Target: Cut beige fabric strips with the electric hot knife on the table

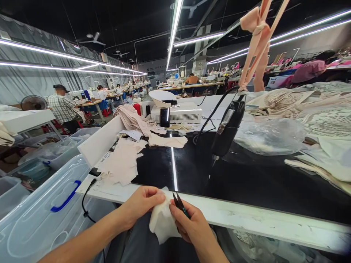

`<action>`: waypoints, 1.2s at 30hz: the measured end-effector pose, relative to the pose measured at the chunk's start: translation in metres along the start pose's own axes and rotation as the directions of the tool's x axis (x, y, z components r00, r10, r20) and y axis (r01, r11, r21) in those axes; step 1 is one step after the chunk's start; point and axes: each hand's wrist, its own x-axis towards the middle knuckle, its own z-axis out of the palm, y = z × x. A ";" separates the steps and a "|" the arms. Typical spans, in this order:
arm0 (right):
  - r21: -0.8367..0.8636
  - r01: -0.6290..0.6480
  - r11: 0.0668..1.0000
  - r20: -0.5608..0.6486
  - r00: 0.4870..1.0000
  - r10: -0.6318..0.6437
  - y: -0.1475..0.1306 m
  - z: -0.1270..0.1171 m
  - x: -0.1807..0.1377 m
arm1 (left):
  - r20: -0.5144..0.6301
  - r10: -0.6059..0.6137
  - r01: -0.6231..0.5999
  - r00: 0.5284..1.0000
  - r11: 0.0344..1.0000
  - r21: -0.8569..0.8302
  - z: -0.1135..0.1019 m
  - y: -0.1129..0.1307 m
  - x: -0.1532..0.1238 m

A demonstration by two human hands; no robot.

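Observation:
A small piece of cream fabric (163, 223) hangs over my lap at the table's front edge. Its upper edge is pinched between the thumb and fingers of my left hand (144, 202). My right hand (193, 223) is wrapped round a pair of thread snips (181, 205), whose dark pointed blades stand slightly apart and point up, just right of the cloth. The fingertips of the right hand are close to the fabric; whether they also grip it I cannot tell.
A black handheld tool (229, 126) hangs from pink fabric straps (256, 47) over the black tabletop (263, 182). Cut pale fabric pieces (120, 160) lie at left, lace and plastic bags (270, 137) at right. A lidded plastic bin (41, 219) stands left; a phone (165, 117) leans behind.

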 end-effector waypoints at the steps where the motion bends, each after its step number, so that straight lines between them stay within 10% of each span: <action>1: -0.003 0.005 1.000 0.008 1.000 -0.005 0.002 -0.002 0.002 | 0.002 0.001 -0.001 1.000 1.000 -0.004 0.000 0.000 0.000; 7: -0.102 0.135 0.986 -0.065 0.988 -0.142 0.005 -0.024 -0.004 | 0.031 -0.005 0.003 1.000 0.999 0.048 -0.003 0.003 0.000; 12: -0.491 0.206 0.846 -0.293 0.876 -0.384 -0.014 -0.081 -0.020 | 0.102 -0.009 -0.001 0.995 0.995 0.098 -0.013 -0.002 0.005; 16: -0.836 -0.010 0.549 -0.341 0.793 -0.504 -0.036 -0.147 -0.023 | 0.221 -0.008 -0.027 0.975 0.988 0.155 -0.017 -0.005 0.011; 26: -0.902 -0.422 0.093 -0.380 0.669 -0.639 -0.073 -0.252 0.004 | 0.361 -0.065 -0.042 0.930 0.959 0.281 -0.024 -0.003 0.024; 36: -0.926 -0.375 -0.054 -0.225 0.660 -0.717 -0.084 -0.263 0.020 | 0.250 -0.039 0.011 0.967 0.993 0.115 -0.014 0.033 0.034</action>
